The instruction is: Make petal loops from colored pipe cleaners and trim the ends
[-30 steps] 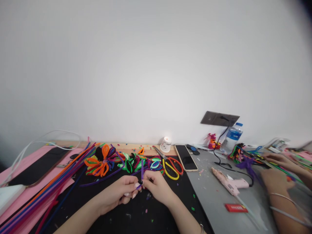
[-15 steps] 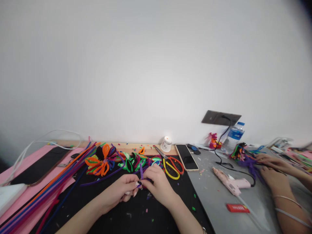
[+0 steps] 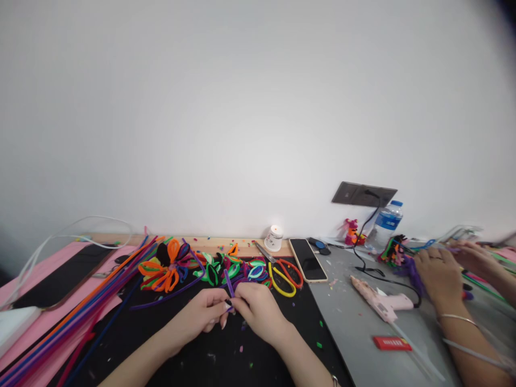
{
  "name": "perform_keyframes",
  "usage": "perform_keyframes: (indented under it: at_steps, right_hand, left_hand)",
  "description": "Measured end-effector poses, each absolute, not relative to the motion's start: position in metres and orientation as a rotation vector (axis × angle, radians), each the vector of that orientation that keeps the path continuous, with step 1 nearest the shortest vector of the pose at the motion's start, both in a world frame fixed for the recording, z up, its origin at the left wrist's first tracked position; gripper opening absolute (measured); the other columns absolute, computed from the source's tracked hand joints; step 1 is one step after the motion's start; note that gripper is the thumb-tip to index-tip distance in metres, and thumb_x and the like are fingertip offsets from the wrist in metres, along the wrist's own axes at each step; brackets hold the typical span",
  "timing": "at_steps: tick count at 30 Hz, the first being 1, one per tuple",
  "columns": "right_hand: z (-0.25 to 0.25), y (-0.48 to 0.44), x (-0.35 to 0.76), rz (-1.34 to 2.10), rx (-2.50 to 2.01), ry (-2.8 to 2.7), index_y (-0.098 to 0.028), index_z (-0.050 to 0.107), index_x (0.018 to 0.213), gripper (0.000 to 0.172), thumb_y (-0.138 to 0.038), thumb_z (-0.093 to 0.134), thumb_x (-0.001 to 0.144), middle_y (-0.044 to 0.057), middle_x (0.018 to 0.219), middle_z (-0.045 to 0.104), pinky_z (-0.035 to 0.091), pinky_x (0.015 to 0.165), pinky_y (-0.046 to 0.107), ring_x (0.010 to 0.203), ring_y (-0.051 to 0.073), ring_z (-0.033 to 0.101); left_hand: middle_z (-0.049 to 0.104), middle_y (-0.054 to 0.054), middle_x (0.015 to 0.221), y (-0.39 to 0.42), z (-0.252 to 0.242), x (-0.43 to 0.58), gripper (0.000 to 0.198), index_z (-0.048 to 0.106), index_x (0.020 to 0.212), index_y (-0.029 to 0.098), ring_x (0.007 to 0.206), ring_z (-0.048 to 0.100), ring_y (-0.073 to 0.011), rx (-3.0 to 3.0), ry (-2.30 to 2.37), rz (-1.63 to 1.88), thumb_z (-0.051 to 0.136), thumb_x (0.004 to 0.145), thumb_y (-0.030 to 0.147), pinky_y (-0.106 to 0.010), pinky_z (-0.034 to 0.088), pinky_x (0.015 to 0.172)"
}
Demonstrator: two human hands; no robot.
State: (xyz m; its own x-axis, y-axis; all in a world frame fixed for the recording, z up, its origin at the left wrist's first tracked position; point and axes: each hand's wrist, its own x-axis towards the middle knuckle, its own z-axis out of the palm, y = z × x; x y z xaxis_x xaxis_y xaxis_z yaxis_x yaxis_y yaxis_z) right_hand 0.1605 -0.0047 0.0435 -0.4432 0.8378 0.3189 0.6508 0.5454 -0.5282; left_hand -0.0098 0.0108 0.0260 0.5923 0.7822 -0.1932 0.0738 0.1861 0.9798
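Observation:
Low over the black mat (image 3: 189, 355), my left hand (image 3: 207, 312) and my right hand (image 3: 258, 309) meet, both closed on a short purple pipe cleaner (image 3: 229, 284). One end of it sticks up between the fingers; the rest is covered by them. Just behind lie pipe-cleaner flowers: a large orange one (image 3: 171, 269) on the left and green looped pieces (image 3: 213, 269) in the middle. Scissors (image 3: 283, 278) with yellow and red handles rest beyond my right hand.
Long pipe cleaners (image 3: 92, 301) lie at left over pink paper, near a dark phone (image 3: 60, 277). A white cup (image 3: 274, 238), another phone (image 3: 308, 260), a pink glue gun (image 3: 381, 303) and a red box (image 3: 392, 343) are rightward. Another person's hands (image 3: 439, 274) work at far right.
My hands stay together on the purple pipe cleaner, and my right hand has turned slightly, its fingers lower. The other person's hands have shifted, one moving left over the purple bundle.

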Motion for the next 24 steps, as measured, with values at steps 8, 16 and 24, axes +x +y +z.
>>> perform_keyframes:
  at_steps: [8, 16, 24]
  right_hand:
    - [0.035, -0.003, 0.153, 0.799, -1.290, -1.799, -0.018, 0.037, 0.054, 0.027, -0.014, 0.047, 0.078, -0.006, 0.050, 0.037, 0.026, 0.049, 0.019, 0.049, 0.008, 0.034]
    - [0.031, -0.001, 0.144, 1.343, -1.286, -1.306, -0.018, 0.039, 0.048, 0.028, -0.022, 0.046, 0.075, -0.008, 0.038, 0.036, 0.021, 0.037, 0.018, 0.034, 0.005, 0.027]
    - [0.034, 0.009, 0.164, 1.602, -0.979, -1.317, -0.015, 0.053, 0.057, 0.036, -0.041, 0.051, 0.080, 0.000, 0.047, 0.054, 0.032, 0.039, 0.019, 0.038, 0.008, 0.045]
  left_hand:
    - [0.054, 0.002, 0.057, 0.005, 0.035, -0.007, 0.032, 0.049, 0.058, 0.018, 0.058, 0.049, -0.0123, 1.884, 1.010, 0.768, 0.040, 0.086, 0.029, -0.022, 0.035, 0.060]
    - [0.055, -0.002, 0.074, -0.003, 0.034, -0.011, 0.025, 0.053, 0.076, 0.020, 0.071, 0.052, -0.0157, 2.255, 1.041, 0.779, 0.032, 0.089, 0.021, -0.024, 0.038, 0.067]
    - [0.054, 0.003, 0.061, 0.006, 0.032, -0.010, 0.030, 0.053, 0.064, 0.017, 0.058, 0.049, -0.0110, 1.793, 0.960, 0.859, 0.040, 0.087, 0.031, -0.022, 0.036, 0.059]
